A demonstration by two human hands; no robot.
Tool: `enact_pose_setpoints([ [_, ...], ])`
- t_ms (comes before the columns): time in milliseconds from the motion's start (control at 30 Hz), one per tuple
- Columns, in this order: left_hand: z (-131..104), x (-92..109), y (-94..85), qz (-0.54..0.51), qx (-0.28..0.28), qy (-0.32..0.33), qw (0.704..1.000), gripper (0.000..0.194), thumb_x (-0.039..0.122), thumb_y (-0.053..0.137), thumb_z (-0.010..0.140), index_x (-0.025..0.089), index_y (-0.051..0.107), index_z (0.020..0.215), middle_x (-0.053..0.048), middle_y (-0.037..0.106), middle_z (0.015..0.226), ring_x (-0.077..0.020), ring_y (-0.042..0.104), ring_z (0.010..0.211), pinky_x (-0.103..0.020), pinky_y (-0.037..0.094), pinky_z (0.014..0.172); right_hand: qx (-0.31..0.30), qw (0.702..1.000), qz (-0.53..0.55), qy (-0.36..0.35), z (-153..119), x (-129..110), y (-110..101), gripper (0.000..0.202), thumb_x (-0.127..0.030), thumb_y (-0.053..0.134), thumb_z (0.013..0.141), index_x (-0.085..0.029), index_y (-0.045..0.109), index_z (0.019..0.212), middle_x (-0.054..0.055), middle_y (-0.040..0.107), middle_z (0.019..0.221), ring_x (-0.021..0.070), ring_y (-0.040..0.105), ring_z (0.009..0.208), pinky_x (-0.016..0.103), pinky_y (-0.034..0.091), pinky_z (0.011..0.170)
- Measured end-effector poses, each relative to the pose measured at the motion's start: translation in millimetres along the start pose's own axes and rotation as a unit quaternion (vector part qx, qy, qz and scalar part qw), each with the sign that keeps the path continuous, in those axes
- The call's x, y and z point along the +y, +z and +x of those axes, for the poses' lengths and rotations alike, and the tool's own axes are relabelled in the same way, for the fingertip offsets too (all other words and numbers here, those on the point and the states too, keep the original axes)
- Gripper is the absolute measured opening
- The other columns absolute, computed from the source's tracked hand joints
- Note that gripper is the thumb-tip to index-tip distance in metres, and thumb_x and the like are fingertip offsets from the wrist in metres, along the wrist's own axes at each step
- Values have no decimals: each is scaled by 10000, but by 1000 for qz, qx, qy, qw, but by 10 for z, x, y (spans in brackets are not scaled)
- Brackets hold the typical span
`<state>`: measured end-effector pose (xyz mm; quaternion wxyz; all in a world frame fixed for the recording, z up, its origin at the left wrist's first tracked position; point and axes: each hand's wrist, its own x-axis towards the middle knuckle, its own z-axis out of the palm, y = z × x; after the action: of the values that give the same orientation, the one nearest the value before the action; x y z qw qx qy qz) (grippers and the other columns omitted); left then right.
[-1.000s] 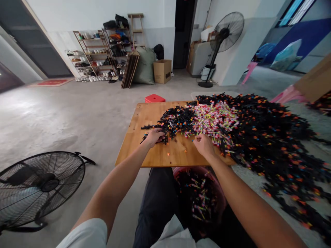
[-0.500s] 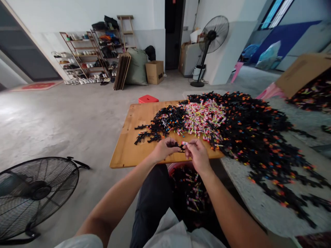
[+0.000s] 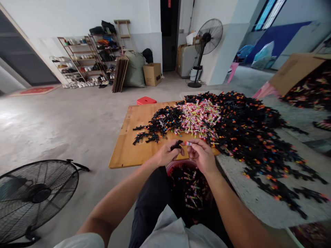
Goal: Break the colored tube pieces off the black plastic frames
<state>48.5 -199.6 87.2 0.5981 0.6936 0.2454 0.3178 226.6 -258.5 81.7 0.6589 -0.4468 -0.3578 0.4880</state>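
My left hand (image 3: 165,154) is closed around a small black toy gun (image 3: 177,145) above the near edge of the wooden board (image 3: 121,151). Between the fingertips of my right hand (image 3: 204,158) is a small pink and white tube (image 3: 188,143), its end close to the gun's orange-red tip. Whether the two touch, I cannot tell. Just beyond my hands lies a heap of similar tubes (image 3: 200,115). Black toy guns (image 3: 250,127) with orange tips are piled to its right, and a smaller group (image 3: 165,119) lies to its left.
Below my hands, a red tub (image 3: 169,169) holds toy guns and tubes. A grey tabletop (image 3: 248,203) adjoins the board on the right. A floor fan (image 3: 40,193) stands at left, a red stool (image 3: 146,100) behind the board, and a filled carton (image 3: 292,74) at far right.
The toy gun is raised and turned in my left hand, so more of it shows. My right hand has shifted slightly right with the tube. The view has moved a little.
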Motion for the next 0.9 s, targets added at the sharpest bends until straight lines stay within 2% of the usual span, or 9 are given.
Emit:
enact_pose_setpoints([
  [133,-22,90,3,96,0,49,994,353,441,551,1022,122,683,1092,-59,691,869,-124,592,738,-224,473,673,-26,996,-72,-45,-55,-17,-70,213,-401,734,860,-212,734,958,-15,674,680,120,563,512,244,467,484],
  [233,-46,128,-12,111,-24,44,993,441,508,492,1051,125,710,1048,-49,675,838,-107,548,668,-215,443,619,-44,988,-128,-79,-118,-89,-100,235,-428,719,894,-216,749,993,0,692,719,131,577,555,255,485,522],
  [467,-76,174,-43,93,-60,19,994,506,570,505,1035,127,750,1020,-24,661,758,-70,459,521,-204,379,510,-62,970,-207,-109,-191,-239,-150,205,-398,692,924,-233,781,1006,16,697,750,156,581,604,275,484,567],
  [567,-83,186,-46,83,-93,5,992,490,561,535,1025,125,758,1024,-17,649,691,-79,481,513,-204,394,513,-87,953,-261,-129,-190,-315,-171,176,-340,660,938,-245,789,1012,23,725,802,171,617,652,286,504,616],
  [700,-97,198,-54,67,-133,-25,989,488,567,558,1014,122,760,1017,-7,617,605,-85,508,473,-192,386,468,-121,922,-332,-157,-173,-449,-172,132,-272,697,884,-256,804,961,26,760,866,195,652,728,300,521,686],
  [767,-98,204,-69,51,-135,-42,989,511,585,540,1018,124,760,1027,-17,651,639,-76,510,442,-187,380,439,-123,918,-344,-157,-164,-490,-176,135,-256,693,878,-253,804,954,22,757,854,184,638,698,294,510,678],
  [900,-81,221,-104,28,-121,-55,991,524,599,536,1019,127,743,1116,-76,762,861,-57,519,446,-178,403,430,-104,936,-307,-138,-163,-467,-198,162,-291,645,920,-223,778,981,21,722,800,166,615,655,275,480,631],
])
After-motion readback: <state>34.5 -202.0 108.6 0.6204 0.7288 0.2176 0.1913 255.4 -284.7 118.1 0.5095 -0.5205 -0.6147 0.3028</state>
